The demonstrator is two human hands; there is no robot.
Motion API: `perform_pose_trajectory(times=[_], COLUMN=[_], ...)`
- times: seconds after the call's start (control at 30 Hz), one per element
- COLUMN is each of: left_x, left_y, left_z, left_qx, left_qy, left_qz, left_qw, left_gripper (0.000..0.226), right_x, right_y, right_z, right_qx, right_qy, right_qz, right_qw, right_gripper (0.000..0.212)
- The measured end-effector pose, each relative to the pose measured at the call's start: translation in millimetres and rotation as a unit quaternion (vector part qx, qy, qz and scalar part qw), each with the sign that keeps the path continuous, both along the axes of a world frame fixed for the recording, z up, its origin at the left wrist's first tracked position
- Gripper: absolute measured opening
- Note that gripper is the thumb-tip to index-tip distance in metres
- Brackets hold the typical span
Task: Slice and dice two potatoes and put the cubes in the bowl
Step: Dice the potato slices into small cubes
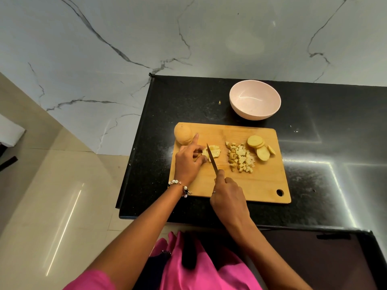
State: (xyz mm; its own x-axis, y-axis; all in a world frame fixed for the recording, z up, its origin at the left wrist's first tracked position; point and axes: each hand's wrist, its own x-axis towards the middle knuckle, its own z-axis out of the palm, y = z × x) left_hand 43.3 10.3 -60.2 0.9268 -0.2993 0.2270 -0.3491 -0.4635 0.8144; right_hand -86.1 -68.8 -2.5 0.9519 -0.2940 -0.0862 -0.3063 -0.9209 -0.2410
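Gripping the handle of a knife (212,156), the right hand (228,195) is curling its fingers round it near the front edge of the cutting board (261,185), with the blade lying across a small stack of potato slices (213,152) near the board's left side. The left hand (188,162) is pressing down on that stack from the left, fingers bent over the slices and the forefinger pointing up and away. A whole potato (182,134) is sitting at the board's far left corner, just beyond the left hand. A heap of potato cubes (240,156) is lying in the middle of the board, just right of the blade, and a few round slices (259,146) are overlapping near the board's right edge. A pale pink bowl (254,99) is standing on the black counter (314,122) just beyond the board's far edge, with nothing showing inside it. A beaded bracelet (180,185) is circling the left wrist at the board's front left corner.
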Motion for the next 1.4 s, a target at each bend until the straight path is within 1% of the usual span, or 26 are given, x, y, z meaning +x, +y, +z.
perform_pose_trajectory(times=[0.1, 0.17, 0.37, 0.47, 0.53, 0.63, 0.7, 0.73, 0.83, 0.93, 1.0, 1.07, 1.13, 1.23, 1.3, 1.4], left_x=[-1.3, -2.2, -3.0, -2.6, -3.2, -4.8, -4.8, -5.0, -5.0, -1.9, -1.5, -1.4, -3.0, -4.3, -4.1, -4.7], left_y=[0.9, -0.2, -4.4, -4.6, -4.7, -5.2, -5.2, -5.2, -3.2, -0.7, 1.2, 3.2, 5.0, 4.7, 3.1, 1.9], left_z=[-0.4, -1.2, -5.4, -5.8, -5.0, -3.6, -2.4, -1.5, 2.5, 2.9, 2.7, 2.4, 1.6, 4.5, 5.2, 6.1], left_qx=[-0.008, -0.005, 0.020, 0.027, 0.028, 0.031, 0.034, 0.034, 0.023, 0.011, 0.002, -0.023, -0.053, -0.076, -0.078, -0.075], left_qy=[-0.005, -0.025, -0.067, -0.062, -0.061, -0.047, -0.039, -0.037, -0.021, 0.001, 0.000, -0.020, -0.035, -0.024, -0.035, -0.036], left_qz=[0.016, 0.033, 0.056, 0.073, 0.074, 0.079, 0.083, 0.083, 0.074, 0.049, 0.043, 0.056, 0.083, 0.118, 0.122, 0.122], left_qw=[1.000, 0.999, 0.996, 0.995, 0.995, 0.995, 0.995, 0.995, 0.997, 0.999, 0.999, 0.998, 0.995, 0.990, 0.989, 0.989], left_gripper=[0.071, 0.069, 0.062, 0.061, 0.060, 0.060, 0.061, 0.062, 0.065, 0.064, 0.056, 0.043, 0.032, 0.032, 0.033, 0.034], right_x=[14.3, 20.9, 28.2, 33.5, 29.9, 15.1, 1.2, -4.5, -10.4, -6.6, -3.4, -1.8, -1.8, -2.1, 1.3, 11.2], right_y=[1.8, 3.1, 8.8, 13.8, 17.0, 16.4, 13.6, 11.6, 1.1, -5.4, -7.0, -5.9, -1.9, 8.3, 11.7, 12.1], right_z=[-2.1, -4.8, -8.1, -6.5, -6.4, -13.9, -12.5, -10.3, -7.0, -4.0, -2.4, -2.4, -2.8, -4.5, -5.8, -9.5], right_qx=[0.014, 0.022, -0.004, -0.014, -0.044, -0.063, -0.059, -0.051, 0.022, 0.044, 0.060, 0.058, 0.056, 0.052, 0.049, 0.037], right_qy=[0.008, 0.017, 0.003, -0.012, -0.014, -0.017, 0.040, 0.054, 0.040, 0.009, -0.008, -0.014, -0.001, 0.039, 0.059, 0.052], right_qz=[-0.002, -0.005, 0.000, -0.002, 0.010, 0.021, 0.030, 0.031, 0.020, 0.001, -0.004, 0.002, 0.010, 0.025, 0.017, 0.000], right_qw=[1.000, 1.000, 1.000, 1.000, 0.999, 0.998, 0.997, 0.997, 0.999, 0.999, 0.998, 0.998, 0.998, 0.998, 0.997, 0.998], right_gripper=[0.055, 0.054, 0.050, 0.043, 0.040, 0.049, 0.054, 0.056, 0.055, 0.053, 0.052, 0.050, 0.051, 0.054, 0.055, 0.053])
